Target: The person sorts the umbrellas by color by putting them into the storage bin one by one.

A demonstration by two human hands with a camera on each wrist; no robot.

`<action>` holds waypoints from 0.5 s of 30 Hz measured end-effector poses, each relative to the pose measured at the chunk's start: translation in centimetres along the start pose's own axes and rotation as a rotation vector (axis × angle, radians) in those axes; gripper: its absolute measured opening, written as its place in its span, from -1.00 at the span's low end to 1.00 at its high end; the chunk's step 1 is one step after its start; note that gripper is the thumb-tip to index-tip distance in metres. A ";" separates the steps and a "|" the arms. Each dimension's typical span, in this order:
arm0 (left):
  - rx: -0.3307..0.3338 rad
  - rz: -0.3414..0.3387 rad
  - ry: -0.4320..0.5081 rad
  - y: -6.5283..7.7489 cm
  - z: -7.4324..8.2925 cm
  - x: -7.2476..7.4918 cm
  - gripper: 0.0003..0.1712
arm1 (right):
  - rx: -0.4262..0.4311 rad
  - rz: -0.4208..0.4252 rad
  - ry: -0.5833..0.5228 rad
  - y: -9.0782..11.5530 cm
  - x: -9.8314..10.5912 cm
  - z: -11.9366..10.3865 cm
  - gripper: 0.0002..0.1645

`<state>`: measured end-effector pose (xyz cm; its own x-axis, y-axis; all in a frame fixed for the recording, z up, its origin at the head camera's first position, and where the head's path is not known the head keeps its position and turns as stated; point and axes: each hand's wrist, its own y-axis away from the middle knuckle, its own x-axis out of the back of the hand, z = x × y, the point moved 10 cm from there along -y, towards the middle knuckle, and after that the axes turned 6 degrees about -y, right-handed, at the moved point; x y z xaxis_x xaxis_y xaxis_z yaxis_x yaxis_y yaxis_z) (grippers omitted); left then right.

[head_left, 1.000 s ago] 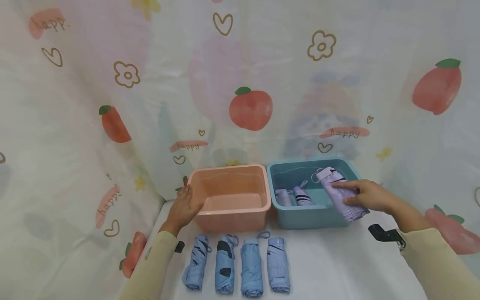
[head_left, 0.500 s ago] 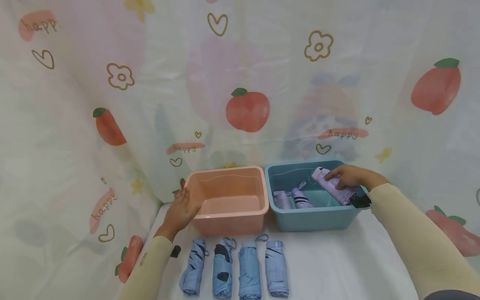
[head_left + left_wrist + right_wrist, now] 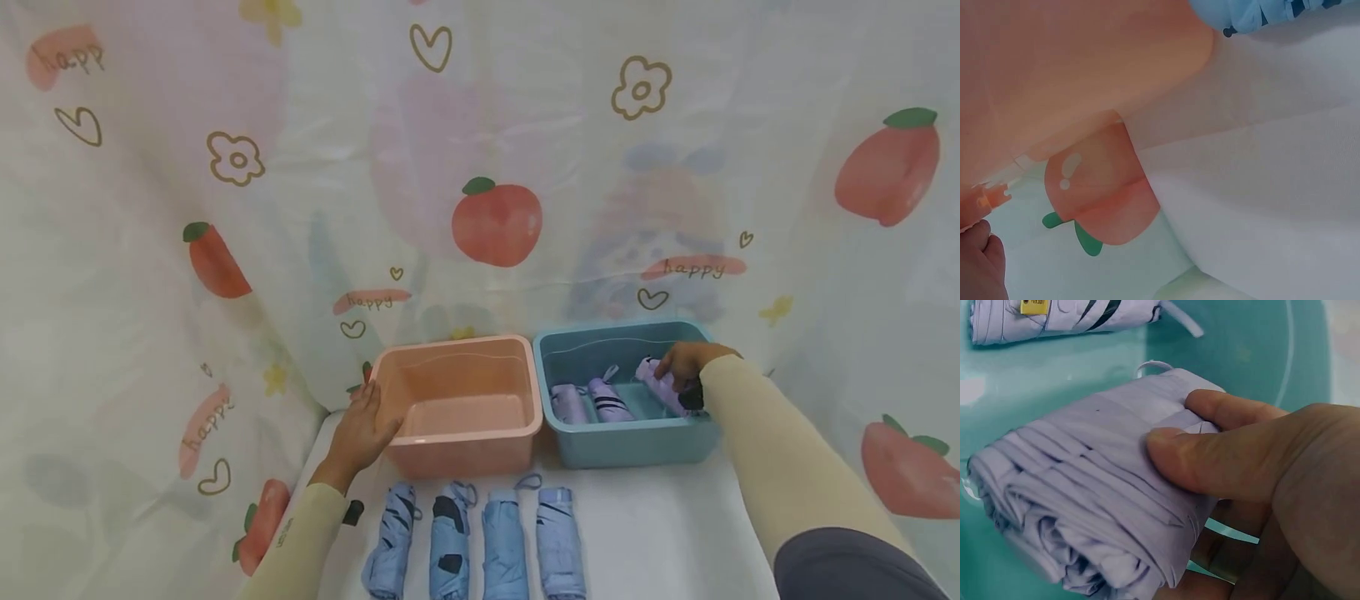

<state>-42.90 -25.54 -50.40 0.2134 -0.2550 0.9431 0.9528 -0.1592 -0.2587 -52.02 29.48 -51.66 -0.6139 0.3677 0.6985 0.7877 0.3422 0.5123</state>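
Observation:
My right hand [image 3: 681,365] is inside the blue bin [image 3: 637,446], gripping a folded lilac umbrella [image 3: 657,385]. Thumb and fingers clasp its sides in the right wrist view, where the umbrella [image 3: 1091,469] tilts close over the bin's floor. Two more lilac umbrellas lie in the bin's left half: a plain one [image 3: 570,406] and a striped one [image 3: 609,400]. At the left, my left hand [image 3: 362,435] rests against the rim of the peach-coloured bin [image 3: 465,454] with fairly straight fingers. Part of that hand [image 3: 982,262] shows in the left wrist view.
A row of folded blue umbrellas lies in front of the bins, among them one with black patches [image 3: 450,546] and one at the right end [image 3: 560,546]. The bins stand side by side on a white surface [image 3: 660,533], against a patterned curtain [image 3: 570,150].
My right hand has carried the lilac umbrella from above the blue bin's front right rim down into the bin. The left hand keeps its place on the peach bin.

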 end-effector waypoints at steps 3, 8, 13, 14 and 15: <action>-0.016 0.022 0.004 0.0 0.1 0.2 -0.02 | 0.031 -0.025 0.042 -1.3 -0.6 0.2 -0.42; -0.010 0.014 0.037 0.1 0.1 0.3 -0.02 | 0.079 -0.032 0.127 -2.9 -1.9 0.2 -0.50; -0.003 -0.002 0.017 0.0 -0.1 -0.2 -0.02 | -0.014 0.008 -0.033 -3.8 -2.9 2.2 -0.55; -0.005 -0.005 0.011 -0.1 -0.2 -0.2 -0.02 | -0.021 0.014 -0.066 -4.0 -3.1 2.5 -0.56; -0.007 -0.007 0.003 -0.1 -0.3 -0.3 -0.01 | -0.025 0.023 -0.088 -4.2 -3.3 2.8 -0.56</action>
<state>-43.07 -25.71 -50.70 0.2061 -0.2569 0.9442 0.9527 -0.1677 -0.2535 -53.40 29.21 -57.51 -0.5970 0.4505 0.6638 0.8019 0.3111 0.5100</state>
